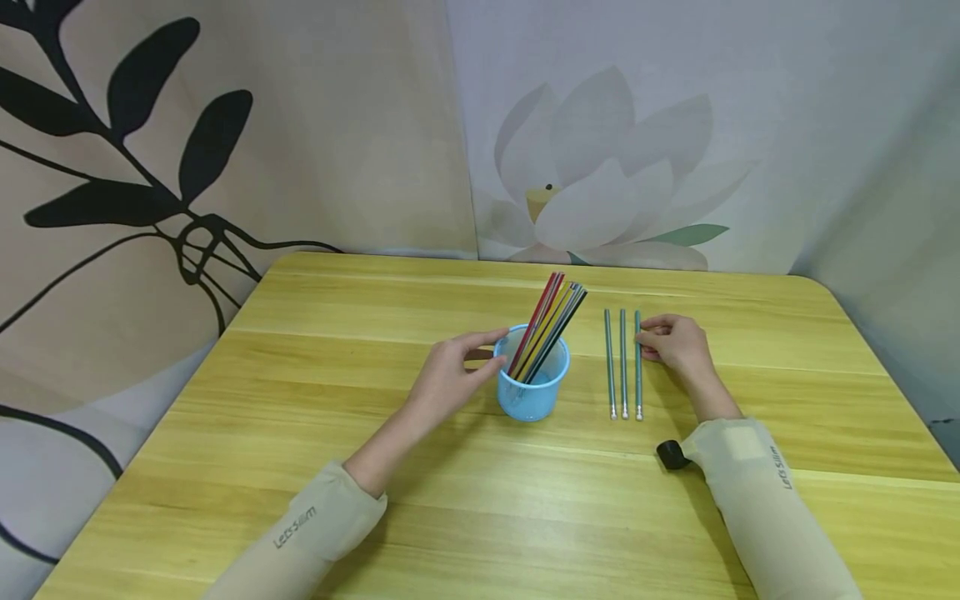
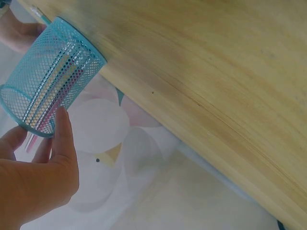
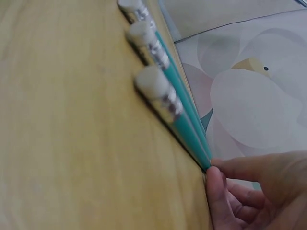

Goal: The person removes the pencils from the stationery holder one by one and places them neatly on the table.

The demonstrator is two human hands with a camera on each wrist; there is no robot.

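Note:
A light-blue mesh pencil cup [image 1: 528, 406] stands near the middle of the table, with several red, yellow and dark pencils [image 1: 552, 325] leaning to the right inside. My left hand [image 1: 452, 368] grips its rim from the left, thumb and fingers spread around the edge. Right of the cup lie three teal pencils side by side, white erasers toward me: a left one [image 1: 610, 358], a middle one [image 1: 623, 358] and a right one [image 1: 638, 387]. The thumb and index finger of my right hand [image 1: 677, 344] pinch the right pencil [image 3: 184, 132] toward its far end.
The wooden table [image 1: 420, 533] ends at a back edge against a wall with a printed flower [image 1: 615, 192]. Dark painted leaves [image 1: 150, 75] cover the left wall. A small black device [image 1: 672, 455] sticks out from the right sleeve [image 1: 757, 492].

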